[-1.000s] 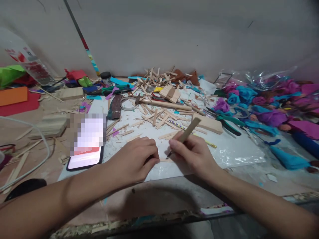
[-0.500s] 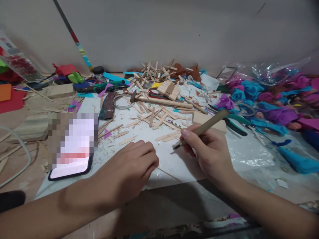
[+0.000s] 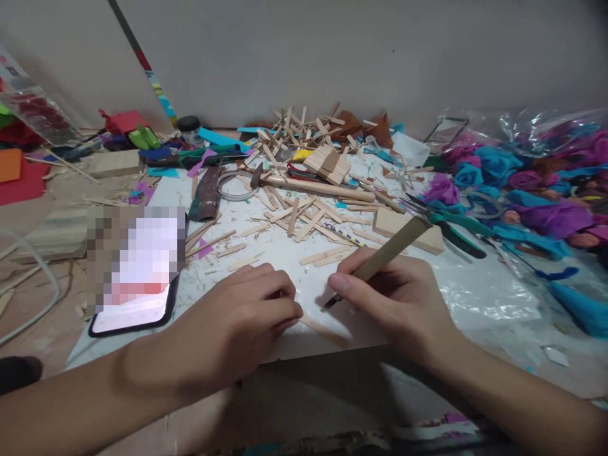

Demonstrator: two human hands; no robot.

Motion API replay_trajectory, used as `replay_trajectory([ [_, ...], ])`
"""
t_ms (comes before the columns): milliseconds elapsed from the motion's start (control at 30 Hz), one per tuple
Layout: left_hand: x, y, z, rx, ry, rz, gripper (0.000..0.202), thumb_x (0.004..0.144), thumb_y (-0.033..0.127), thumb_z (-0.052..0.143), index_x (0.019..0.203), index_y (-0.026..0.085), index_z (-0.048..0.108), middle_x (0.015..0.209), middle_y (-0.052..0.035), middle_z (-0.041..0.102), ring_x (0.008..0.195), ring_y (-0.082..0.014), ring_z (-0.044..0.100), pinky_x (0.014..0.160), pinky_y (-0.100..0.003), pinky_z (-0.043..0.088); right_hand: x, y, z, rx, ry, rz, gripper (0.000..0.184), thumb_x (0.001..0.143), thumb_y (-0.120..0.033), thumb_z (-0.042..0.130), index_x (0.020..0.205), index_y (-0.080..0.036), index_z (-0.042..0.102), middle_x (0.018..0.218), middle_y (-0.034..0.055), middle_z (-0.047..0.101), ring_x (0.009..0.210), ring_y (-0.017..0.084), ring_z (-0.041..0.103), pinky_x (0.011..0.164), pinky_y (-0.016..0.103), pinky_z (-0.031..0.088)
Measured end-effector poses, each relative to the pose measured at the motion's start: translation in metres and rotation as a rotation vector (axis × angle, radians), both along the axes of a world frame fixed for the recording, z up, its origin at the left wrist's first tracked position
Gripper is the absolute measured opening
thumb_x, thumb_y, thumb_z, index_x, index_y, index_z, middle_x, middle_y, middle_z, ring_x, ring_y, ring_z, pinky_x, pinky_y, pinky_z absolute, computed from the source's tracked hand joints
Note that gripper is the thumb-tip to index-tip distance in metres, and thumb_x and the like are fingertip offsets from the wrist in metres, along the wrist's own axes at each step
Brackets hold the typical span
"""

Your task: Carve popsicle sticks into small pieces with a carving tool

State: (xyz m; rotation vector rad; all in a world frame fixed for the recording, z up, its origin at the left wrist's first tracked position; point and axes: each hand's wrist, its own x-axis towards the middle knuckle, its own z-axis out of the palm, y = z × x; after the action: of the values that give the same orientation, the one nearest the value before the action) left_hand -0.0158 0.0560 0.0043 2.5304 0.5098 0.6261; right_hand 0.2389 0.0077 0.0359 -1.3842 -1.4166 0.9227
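Note:
Between the thumb and fingers of my left hand (image 3: 251, 316), a flat wooden craft stick (image 3: 325, 330) is pinched at one end. Its other end points right, low over the white sheet (image 3: 308, 358). My right hand (image 3: 399, 297) grips a wood carving chisel (image 3: 392, 250) like a pen, around its thick olive-brown handle. The chisel's short dark blade points down and left, just above the craft stick and apart from it. Several loose craft sticks (image 3: 327, 255) lie beyond both hands.
A phone (image 3: 142, 310) with a lit screen lies at left. Behind are a hammer (image 3: 318, 188), a tape roll (image 3: 237, 185), a wood block (image 3: 408, 231) and a heap of sticks (image 3: 299, 136). Green-handled pliers (image 3: 458, 235) and crepe paper flowers (image 3: 489, 168) are at right.
The craft stick in my left hand has turned from edge-on to show its flat face. My right hand has moved slightly down and left, bringing the chisel's blade nearer the stick.

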Motion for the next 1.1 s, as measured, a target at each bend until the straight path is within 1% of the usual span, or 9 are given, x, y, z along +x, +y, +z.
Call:
replay_trajectory([
  [67,0.0013,0.0006,-0.0018,-0.021,0.000,0.007,0.030,0.107,0.000,0.056,0.104,0.018,0.079,0.109,-0.0034,0.076,0.098,-0.0204,0.066,0.087,-0.037,0.045,0.0001,-0.0005,0.0000,-0.019,-0.011,0.023,0.026,0.087,-0.040,0.092,0.070,-0.024,0.081,0.064,0.0022,0.077,0.057,0.016,0.067,0.051,0.024,0.049],
  [167,0.0023,0.0004,-0.0010,-0.083,-0.013,0.003,0.030,0.106,0.001,0.055,0.102,0.018,0.080,0.105,-0.0028,0.074,0.096,-0.0193,0.064,0.085,-0.035,0.045,-0.0002,-0.0004,-0.0011,-0.042,-0.026,0.052,0.027,0.086,-0.040,0.094,0.068,-0.024,0.081,0.061,0.0005,0.074,0.055,0.014,0.062,0.048,0.024,0.044],
  [267,0.0025,0.0007,0.0020,-0.166,-0.019,-0.012,0.030,0.105,0.003,0.056,0.103,0.018,0.082,0.103,-0.0021,0.074,0.095,-0.0182,0.064,0.086,-0.034,0.045,-0.0004,0.0000,-0.0026,-0.062,-0.049,0.081,0.034,0.086,-0.046,0.097,0.069,-0.023,0.081,0.059,0.0000,0.070,0.052,0.013,0.058,0.046,0.024,0.041],
  [367,0.0025,0.0019,0.0026,-0.216,-0.030,-0.012,0.030,0.106,0.006,0.057,0.106,0.019,0.084,0.103,-0.0020,0.075,0.096,-0.0184,0.064,0.089,-0.034,0.045,0.0011,-0.0001,-0.0029,-0.064,-0.071,0.122,0.036,0.088,-0.053,0.097,0.074,-0.023,0.084,0.067,0.0023,0.075,0.057,0.014,0.062,0.050,0.025,0.047],
  [467,0.0025,0.0032,0.0001,-0.242,-0.056,-0.019,0.026,0.106,0.008,0.059,0.102,0.019,0.082,0.102,-0.0013,0.075,0.096,-0.0184,0.063,0.089,-0.034,0.044,0.0044,-0.0009,-0.0013,-0.046,-0.095,0.164,0.022,0.093,-0.043,0.091,0.081,-0.025,0.086,0.076,0.0022,0.079,0.064,0.015,0.068,0.056,0.024,0.052],
  [600,0.0035,0.0045,-0.0020,-0.248,-0.060,-0.022,0.025,0.107,0.009,0.058,0.103,0.019,0.081,0.101,-0.0011,0.075,0.095,-0.0183,0.062,0.087,-0.034,0.044,0.0087,-0.0035,0.0018,-0.020,-0.139,0.188,0.013,0.096,-0.035,0.086,0.085,-0.027,0.085,0.077,-0.0002,0.080,0.066,0.014,0.070,0.058,0.022,0.053],
  [733,0.0052,0.0048,-0.0006,-0.245,-0.046,-0.013,0.027,0.108,0.009,0.058,0.103,0.020,0.082,0.099,-0.0013,0.074,0.094,-0.0184,0.062,0.085,-0.033,0.043,0.0090,-0.0062,0.0017,-0.025,-0.177,0.241,0.017,0.098,-0.037,0.084,0.085,-0.027,0.086,0.078,0.0025,0.082,0.069,0.017,0.072,0.058,0.024,0.054],
  [933,0.0041,0.0058,0.0024,-0.221,-0.061,-0.035,0.030,0.102,0.002,0.058,0.100,0.018,0.083,0.097,-0.0006,0.074,0.092,-0.0163,0.063,0.085,-0.032,0.043,0.0076,-0.0093,-0.0021,-0.044,-0.226,0.294,0.031,0.103,-0.041,0.081,0.078,-0.023,0.083,0.075,0.0052,0.081,0.060,0.015,0.066,0.051,0.025,0.048],
  [1100,0.0040,0.0064,0.0033,-0.216,-0.064,-0.033,0.031,0.099,-0.002,0.060,0.100,0.018,0.083,0.098,0.0002,0.076,0.093,-0.0158,0.063,0.086,-0.031,0.044,0.0070,-0.0094,-0.0025,-0.027,-0.248,0.331,0.028,0.106,-0.040,0.076,0.085,-0.024,0.082,0.076,0.0031,0.080,0.062,0.015,0.065,0.055,0.026,0.049],
])
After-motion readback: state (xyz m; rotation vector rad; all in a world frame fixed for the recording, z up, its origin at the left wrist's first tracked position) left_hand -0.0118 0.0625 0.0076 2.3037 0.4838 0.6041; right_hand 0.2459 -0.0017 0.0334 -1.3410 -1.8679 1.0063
